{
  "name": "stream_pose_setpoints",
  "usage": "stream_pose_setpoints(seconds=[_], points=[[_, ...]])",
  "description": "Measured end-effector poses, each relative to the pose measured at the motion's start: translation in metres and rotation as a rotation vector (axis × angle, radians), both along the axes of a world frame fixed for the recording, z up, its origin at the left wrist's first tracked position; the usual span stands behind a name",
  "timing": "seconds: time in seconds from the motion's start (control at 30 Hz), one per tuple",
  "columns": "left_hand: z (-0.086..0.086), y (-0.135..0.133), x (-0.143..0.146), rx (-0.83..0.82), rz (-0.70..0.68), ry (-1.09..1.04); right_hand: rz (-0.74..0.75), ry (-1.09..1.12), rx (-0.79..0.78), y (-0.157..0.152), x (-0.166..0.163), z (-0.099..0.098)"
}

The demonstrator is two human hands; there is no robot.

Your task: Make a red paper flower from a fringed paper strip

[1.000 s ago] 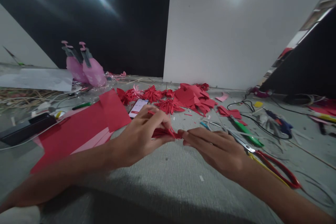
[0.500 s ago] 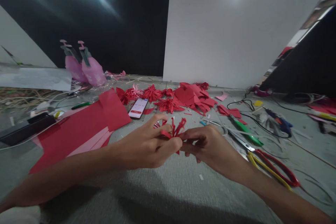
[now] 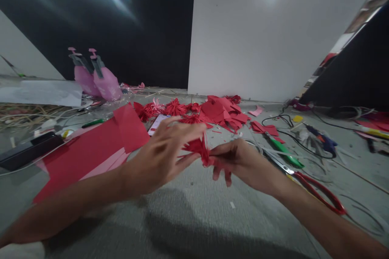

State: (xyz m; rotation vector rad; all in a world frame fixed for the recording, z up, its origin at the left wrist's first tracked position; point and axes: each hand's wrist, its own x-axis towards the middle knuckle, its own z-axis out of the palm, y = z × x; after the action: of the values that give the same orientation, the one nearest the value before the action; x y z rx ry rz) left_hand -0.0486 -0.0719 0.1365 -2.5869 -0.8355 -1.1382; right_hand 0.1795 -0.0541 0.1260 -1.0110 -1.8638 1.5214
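A red fringed paper flower (image 3: 203, 151) is held above the grey floor at the centre, its strips fanned out and partly blurred. My right hand (image 3: 243, 162) pinches its base between thumb and forefinger, the other fingers curled below. My left hand (image 3: 164, 149) is opened around the flower's left side, with fingers stretched above it and the thumb beneath, close to or touching the strips. Behind the hands are several finished-looking red paper flowers (image 3: 175, 107), and a phone (image 3: 156, 124) is partly covered by my left hand.
Red paper sheets (image 3: 88, 145) lie on the left near a black box (image 3: 30, 151). Cut red pieces (image 3: 225, 111) are heaped at the back. Red-handled scissors (image 3: 319, 190), a green cutter (image 3: 284, 150) and a blue glue gun (image 3: 322, 139) lie right. Pink spray bottles (image 3: 105, 81) stand back left.
My left hand's fingers have loosened from the strips and spread upward, now covering part of the phone. My right hand keeps its pinch on the flower.
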Motion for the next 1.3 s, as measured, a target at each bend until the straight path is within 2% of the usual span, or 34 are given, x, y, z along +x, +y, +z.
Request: stream_pose_setpoints(seconds=[0.1,0.17,0.23,0.3,0.4,0.47,0.6,0.77,1.03,1.17,1.3], points=[[0.003,-0.002,0.000,-0.010,0.102,-0.301,-0.031,0.160,-0.108,0.006,0.003,0.002],[-0.001,-0.002,0.003,0.010,0.096,-0.498,-0.049,0.231,-0.176,0.007,0.003,0.002],[-0.008,-0.002,0.008,-0.062,0.087,-0.596,-0.055,0.269,-0.223,0.006,0.002,0.002],[-0.013,-0.003,0.012,-0.260,0.058,-0.609,-0.050,0.296,-0.235,0.003,0.000,0.003],[-0.016,-0.007,0.018,-0.666,-0.018,-0.565,-0.021,0.336,-0.209,-0.002,-0.004,0.003],[-0.017,-0.008,0.021,-0.875,-0.050,-0.572,-0.007,0.336,-0.184,-0.006,-0.006,0.002],[-0.024,-0.007,0.024,-1.094,-0.122,-0.672,-0.003,0.322,-0.150,-0.012,-0.009,0.001],[-0.030,-0.004,0.025,-1.109,-0.224,-0.735,0.000,0.306,-0.087,-0.013,-0.009,0.002],[-0.027,-0.007,0.029,-1.054,-0.187,-0.785,-0.059,0.323,-0.036,-0.015,-0.015,-0.005],[-0.034,-0.004,0.030,-1.104,-0.212,-0.735,-0.186,0.347,-0.076,-0.013,-0.019,-0.012],[-0.046,0.004,0.034,-1.207,-0.229,-0.731,-0.272,0.397,-0.181,-0.008,-0.019,-0.029]])
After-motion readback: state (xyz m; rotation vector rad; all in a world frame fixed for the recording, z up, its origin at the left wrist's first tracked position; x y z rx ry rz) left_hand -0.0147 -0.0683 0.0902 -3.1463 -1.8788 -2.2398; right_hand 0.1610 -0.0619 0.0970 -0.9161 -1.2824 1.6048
